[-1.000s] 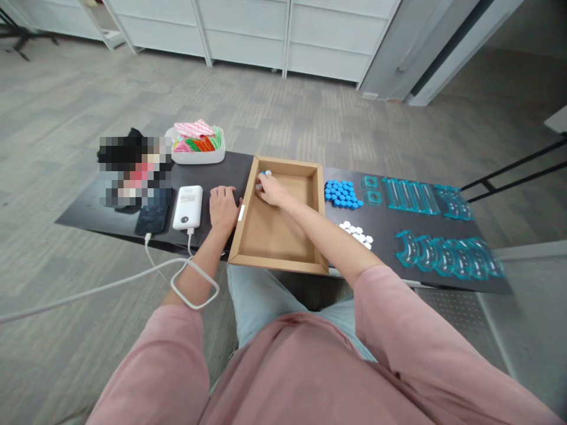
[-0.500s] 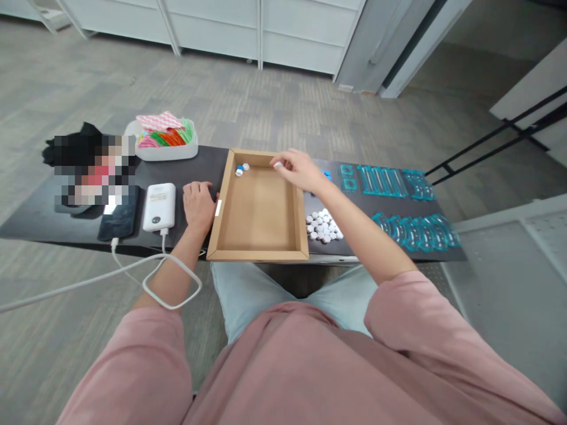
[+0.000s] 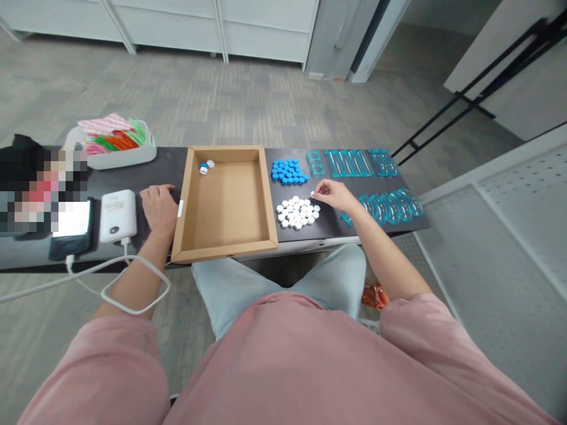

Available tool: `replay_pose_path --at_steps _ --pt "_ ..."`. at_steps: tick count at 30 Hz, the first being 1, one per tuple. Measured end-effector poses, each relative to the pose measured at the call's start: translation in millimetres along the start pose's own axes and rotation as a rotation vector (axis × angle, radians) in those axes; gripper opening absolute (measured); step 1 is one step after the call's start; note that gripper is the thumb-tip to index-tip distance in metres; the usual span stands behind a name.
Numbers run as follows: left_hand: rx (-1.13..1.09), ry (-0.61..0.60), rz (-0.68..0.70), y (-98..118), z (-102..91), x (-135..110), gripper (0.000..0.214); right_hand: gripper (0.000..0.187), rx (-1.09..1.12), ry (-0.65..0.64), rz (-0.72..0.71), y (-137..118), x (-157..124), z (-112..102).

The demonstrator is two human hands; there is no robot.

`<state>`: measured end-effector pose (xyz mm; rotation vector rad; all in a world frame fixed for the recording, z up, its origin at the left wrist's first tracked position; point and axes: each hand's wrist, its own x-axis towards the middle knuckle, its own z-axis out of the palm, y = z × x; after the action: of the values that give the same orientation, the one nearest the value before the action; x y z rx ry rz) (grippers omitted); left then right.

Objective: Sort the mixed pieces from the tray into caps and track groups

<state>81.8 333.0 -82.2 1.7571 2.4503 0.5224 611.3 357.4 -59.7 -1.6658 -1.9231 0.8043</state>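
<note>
My right hand [image 3: 334, 195] is over the table just right of a pile of white hexagonal pieces [image 3: 297, 213]. Its thumb and fingers pinch a small white hexagonal piece [image 3: 313, 193]. Behind that pile lies a heap of blue hexagonal pieces [image 3: 289, 171]. My left hand [image 3: 160, 208] lies on the tabletop, fingers stretched out, against or close beside the left wall of a shallow cardboard tray [image 3: 271, 218]. In the tray's far left corner are a blue-and-white piece [image 3: 204, 169] and a white piece [image 3: 211, 163].
Teal-edged clear plastic parts [image 3: 349, 163] lie at the right, with curved ones [image 3: 390, 206] nearer me. Left of the tray are a white power bank [image 3: 118, 215] with a looping cable, a phone [image 3: 71, 227] and a white basket [image 3: 128, 157] of coloured strips.
My right hand has moved from above the tray's far right corner to the right side of the white pile. My left hand stays by the tray. The view has turned right.
</note>
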Motion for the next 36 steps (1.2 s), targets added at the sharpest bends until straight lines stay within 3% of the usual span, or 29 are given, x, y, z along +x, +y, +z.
replay_pose_path --at_steps 4,8,11,14,18,22,24,27,31,36 --pt "-0.004 0.005 0.005 1 -2.4 -1 0.042 0.012 0.029 -0.111 0.03 7 -1 6" --pt "0.003 0.007 0.011 0 -1.7 -1 0.044 0.008 0.028 -0.019 -0.006 1 6 -2" --pt "-0.013 -0.004 0.022 -1 -0.6 -1 0.044 0.012 0.042 0.047 -0.087 -22 19 -7" --pt "-0.03 -0.017 0.035 -3 0.0 -1 0.044 0.017 0.048 0.037 -0.224 -62 39 0" --pt "-0.041 -0.017 0.061 -4 1.1 -2 0.043 0.017 0.043 -0.081 -0.418 -130 80 45" --pt "-0.055 0.028 0.047 -2 3.0 -4 0.038 0.017 -0.014 -0.212 -0.53 -189 130 122" --pt "-0.062 0.04 0.045 0 3.8 -5 0.037 0.017 -0.086 -0.232 -0.504 -211 152 160" --pt "-0.067 0.049 0.049 1 4.9 -6 0.038 0.016 -0.215 -0.204 -0.354 -235 172 203" --pt "-0.071 0.05 0.052 0 6.7 -6 0.041 0.013 -0.29 -0.171 -0.207 -246 178 232" --pt "-0.073 0.04 0.058 1 6.9 -6 0.042 0.008 -0.258 -0.159 -0.232 -242 176 238"
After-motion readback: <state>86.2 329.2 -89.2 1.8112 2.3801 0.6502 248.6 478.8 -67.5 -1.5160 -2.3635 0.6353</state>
